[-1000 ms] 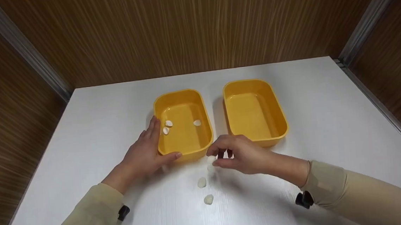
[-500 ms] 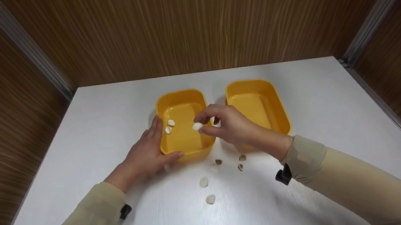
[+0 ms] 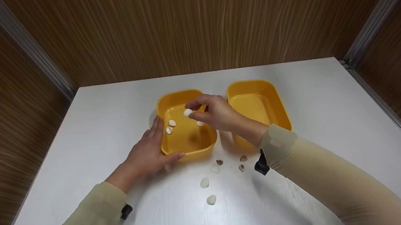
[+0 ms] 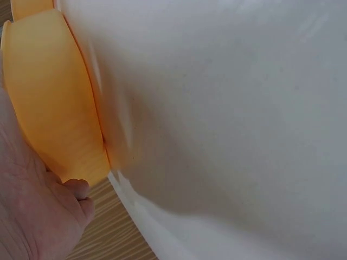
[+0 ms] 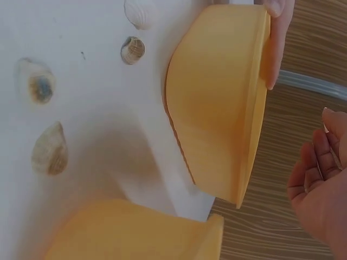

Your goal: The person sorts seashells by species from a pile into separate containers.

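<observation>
A white seashell [image 3: 187, 112] is pinched between the thumb and forefinger of my right hand [image 3: 218, 113], above the inside of the left yellow tub [image 3: 189, 156]. Inside that tub lie two white shells close to its left wall, and a third white shell [image 3: 200, 123] shows partly under my right hand. My left hand [image 3: 149, 152] rests against the tub's front left corner, fingers straight along the left side and thumb stretched over the front rim. In the left wrist view the palm [image 4: 38, 211] lies close by the tub's outer wall.
A second yellow tub [image 3: 281, 108] stands to the right, partly behind my right forearm. On the white table in front lie several loose shells, among them a white shell [image 3: 211, 199] and a brown shell [image 3: 243, 158]. Wood-patterned panels [image 3: 194, 28] enclose the back and sides.
My right hand has gone from the table in front of the tubs up and left over the left tub, carrying the white seashell. My left hand has stayed against the tub.
</observation>
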The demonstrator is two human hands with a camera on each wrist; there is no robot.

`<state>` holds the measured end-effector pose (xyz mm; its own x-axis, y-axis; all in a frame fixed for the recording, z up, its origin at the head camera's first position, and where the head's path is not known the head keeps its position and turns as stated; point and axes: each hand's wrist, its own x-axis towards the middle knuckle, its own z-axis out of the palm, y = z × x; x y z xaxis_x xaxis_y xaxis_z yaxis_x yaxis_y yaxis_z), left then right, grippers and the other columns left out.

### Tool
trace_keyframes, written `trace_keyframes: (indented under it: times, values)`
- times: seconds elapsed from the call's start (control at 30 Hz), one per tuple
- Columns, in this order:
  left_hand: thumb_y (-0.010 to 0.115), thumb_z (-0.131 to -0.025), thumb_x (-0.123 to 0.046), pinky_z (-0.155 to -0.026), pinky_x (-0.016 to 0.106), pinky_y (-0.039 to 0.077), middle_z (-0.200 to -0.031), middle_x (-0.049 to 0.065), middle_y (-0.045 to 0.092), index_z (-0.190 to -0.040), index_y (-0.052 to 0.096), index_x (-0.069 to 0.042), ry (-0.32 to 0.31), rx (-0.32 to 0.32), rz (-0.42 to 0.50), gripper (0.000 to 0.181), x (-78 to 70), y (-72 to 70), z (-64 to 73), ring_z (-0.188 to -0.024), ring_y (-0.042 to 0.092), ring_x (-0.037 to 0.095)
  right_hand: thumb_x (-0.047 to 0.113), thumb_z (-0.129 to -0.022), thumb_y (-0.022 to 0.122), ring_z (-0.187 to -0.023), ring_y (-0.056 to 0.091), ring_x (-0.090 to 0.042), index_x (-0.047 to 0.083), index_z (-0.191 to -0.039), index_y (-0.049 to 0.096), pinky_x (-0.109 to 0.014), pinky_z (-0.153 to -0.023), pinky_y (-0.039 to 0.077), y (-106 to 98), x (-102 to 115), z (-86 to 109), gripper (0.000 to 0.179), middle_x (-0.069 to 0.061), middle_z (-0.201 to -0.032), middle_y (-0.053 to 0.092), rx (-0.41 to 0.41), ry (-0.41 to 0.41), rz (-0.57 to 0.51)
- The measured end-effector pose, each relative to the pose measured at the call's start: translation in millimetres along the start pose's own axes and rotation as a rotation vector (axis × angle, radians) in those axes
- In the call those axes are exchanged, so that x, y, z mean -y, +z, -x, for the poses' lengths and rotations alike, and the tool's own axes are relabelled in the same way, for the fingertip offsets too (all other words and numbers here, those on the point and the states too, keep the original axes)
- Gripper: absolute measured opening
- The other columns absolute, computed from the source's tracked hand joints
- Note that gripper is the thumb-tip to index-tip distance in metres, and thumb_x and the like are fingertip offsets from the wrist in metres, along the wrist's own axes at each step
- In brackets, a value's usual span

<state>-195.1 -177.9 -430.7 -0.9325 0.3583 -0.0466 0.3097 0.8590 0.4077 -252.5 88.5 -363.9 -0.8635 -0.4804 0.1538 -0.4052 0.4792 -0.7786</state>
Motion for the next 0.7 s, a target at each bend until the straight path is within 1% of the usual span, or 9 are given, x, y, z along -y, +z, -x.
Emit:
trace_keyframes:
  times: [0.17, 0.33, 0.5, 0.7]
  values:
    - [0.060, -0.090, -0.081, -0.131, 0.048, 0.012, -0.178, 0.010, -0.008, -0.169, -0.009, -0.007, -0.014, 0.013, -0.002, 0.128, -0.9, -0.5, -0.6, -0.162, 0.012, 0.034, 0.021, -0.102, 0.075, -0.110, 0.060, -0.018, 0.013, -0.128, 0.075, -0.032, -0.094, 0.055, 8, -6, -8.8, 0.028, 0.001, -0.122, 0.070, -0.003, 0.080, -0.002]
    - [0.058, -0.091, -0.082, -0.131, 0.047, 0.013, -0.178, 0.009, -0.009, -0.169, -0.010, -0.008, -0.021, 0.021, -0.002, 0.128, -2.2, -1.6, -0.2, -0.162, 0.011, 0.033, 0.022, -0.103, 0.074, -0.110, 0.060, -0.020, 0.015, -0.129, 0.074, -0.031, -0.090, 0.056, 15, -11, -16.1, 0.027, 0.001, -0.122, 0.068, 0.008, 0.133, -0.007]
    - [0.057, -0.090, -0.083, -0.130, 0.049, 0.013, -0.177, 0.011, -0.009, -0.169, -0.009, -0.006, -0.015, 0.022, -0.009, 0.128, -1.9, -1.8, -0.5, -0.162, 0.012, 0.035, 0.021, -0.103, 0.074, -0.111, 0.061, -0.023, 0.012, -0.129, 0.073, -0.032, -0.088, 0.057, 18, -15, -23.2, 0.028, -0.001, -0.123, 0.069, -0.004, 0.140, -0.035]
    - [0.058, -0.089, -0.084, -0.130, 0.049, 0.013, -0.177, 0.013, -0.007, -0.169, -0.008, -0.005, -0.003, 0.012, -0.007, 0.130, -0.8, -1.8, -1.5, -0.162, 0.013, 0.035, 0.019, -0.104, 0.072, -0.124, 0.060, -0.028, 0.007, -0.133, 0.071, -0.035, -0.096, 0.055, 16, -15, -26.9, 0.032, -0.005, -0.129, 0.070, -0.035, 0.121, -0.050]
